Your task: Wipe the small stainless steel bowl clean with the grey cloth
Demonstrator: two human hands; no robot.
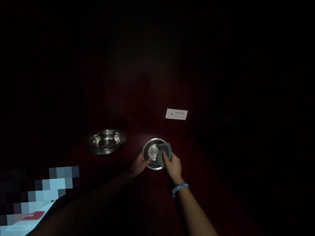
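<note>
A small round metal bowl (152, 151) with a wide rim is held just above or on the dark red table; I cannot tell whether it touches the surface. My left hand (139, 165) grips its lower left rim, the thumb lying over the edge. In my right hand (174, 167) is a grey-green cloth (164, 154), pressed against the right side of the bowl and draped over its rim. The cloth hides part of the bowl's inside. A blue wristband (180, 189) circles my right wrist.
Shiny metal dishes (105, 141), seemingly stacked, stand at the left on the table (158, 200). Behind the bowl, a white socket panel (176, 114) is set in the dark red back wall. A bright screen (24, 226), partly pixelated, shows at lower left. Deep shadow hides the surroundings.
</note>
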